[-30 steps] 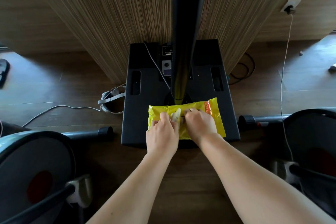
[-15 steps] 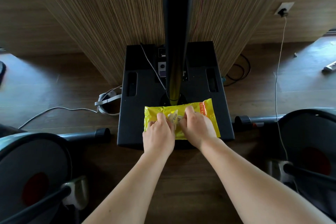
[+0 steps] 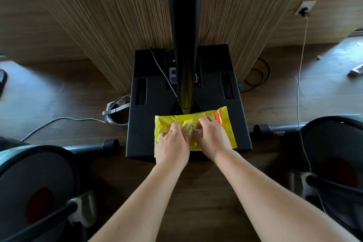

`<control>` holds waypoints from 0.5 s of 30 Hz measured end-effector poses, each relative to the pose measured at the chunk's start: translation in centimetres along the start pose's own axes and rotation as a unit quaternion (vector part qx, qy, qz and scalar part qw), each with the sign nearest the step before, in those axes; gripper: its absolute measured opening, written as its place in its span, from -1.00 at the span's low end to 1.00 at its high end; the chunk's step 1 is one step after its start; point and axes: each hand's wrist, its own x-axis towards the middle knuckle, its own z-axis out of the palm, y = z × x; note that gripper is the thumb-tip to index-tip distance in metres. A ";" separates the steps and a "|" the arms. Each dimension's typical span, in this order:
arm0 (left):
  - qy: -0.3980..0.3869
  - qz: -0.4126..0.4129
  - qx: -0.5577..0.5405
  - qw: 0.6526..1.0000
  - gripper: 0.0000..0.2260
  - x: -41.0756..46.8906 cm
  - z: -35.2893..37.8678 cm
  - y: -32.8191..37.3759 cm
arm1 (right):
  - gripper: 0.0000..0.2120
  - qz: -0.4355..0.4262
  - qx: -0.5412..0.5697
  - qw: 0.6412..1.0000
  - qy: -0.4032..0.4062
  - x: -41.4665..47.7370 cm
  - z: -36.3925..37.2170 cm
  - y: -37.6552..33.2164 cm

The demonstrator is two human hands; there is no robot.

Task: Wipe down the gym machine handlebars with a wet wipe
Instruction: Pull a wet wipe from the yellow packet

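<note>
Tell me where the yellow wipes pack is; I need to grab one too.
Head view, centre: the yellow wipes pack lies on the black base, just before the black pole, under the left hand and right hand.

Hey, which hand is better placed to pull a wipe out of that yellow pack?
Probably the right hand: its fingertips are at the pale wipe poking from the opening of the yellow pack. The left hand lies flatter on the pack's left half, seemingly steadying it.

Black base plate (image 3: pixel 149 124) on wood floor (image 3: pixel 59 88); yellow wipes pack (image 3: pixel 225 124) lying flat on plate's near edge.
</note>
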 end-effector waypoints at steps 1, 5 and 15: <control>-0.002 0.004 0.005 1.000 -0.83 0.0 0.0 0.0 | -0.88 0.008 0.014 1.000 0.001 -0.1 -0.2 0.0; -0.005 -0.002 0.023 1.000 -0.80 -0.1 -0.1 0.3 | -0.78 0.057 0.096 0.993 0.039 -0.2 -0.8 0.4; -0.067 0.163 0.071 0.982 -0.54 0.4 1.7 0.6 | -0.67 0.082 0.152 0.978 0.120 -0.6 -2.7 1.7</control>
